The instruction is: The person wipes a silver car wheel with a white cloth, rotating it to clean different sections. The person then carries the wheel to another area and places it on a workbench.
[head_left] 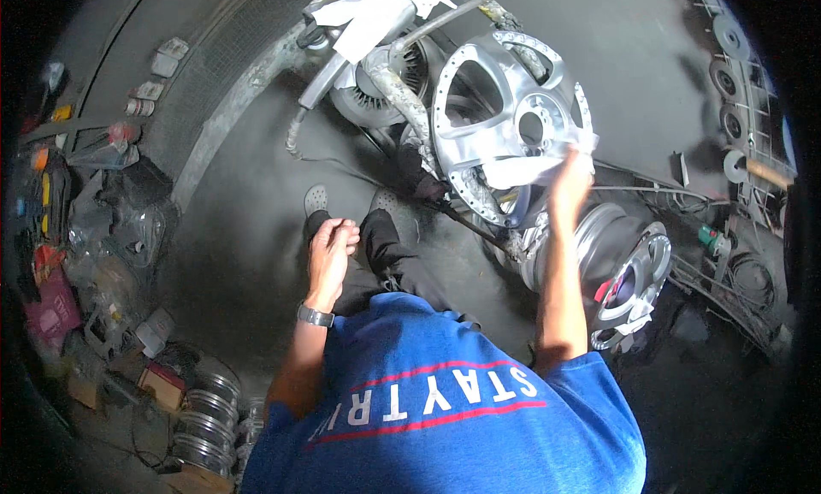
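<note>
A shiny silver wheel face [453, 135] with large openings and a round centre hole stands tilted on a metal frame ahead of me, slightly right. At its near right edge my right hand [571, 179] is closed on a thin white sheet [520, 171], which lies across a lower spoke. Motion smears it, so cloth or paper cannot be told. My left hand [333, 244] hangs in front of my body with its fingers curled and nothing showing in them. A watch [315, 315] sits on that wrist.
White sheets [368, 28] hang over the frame near a finned wheel [376, 88]. Right of me stands another wheel [633, 297]. Stacked rims [205, 425] are at the lower left, near bags and boxes. Discs [729, 36] hang at the far right; cables [753, 280] lie below.
</note>
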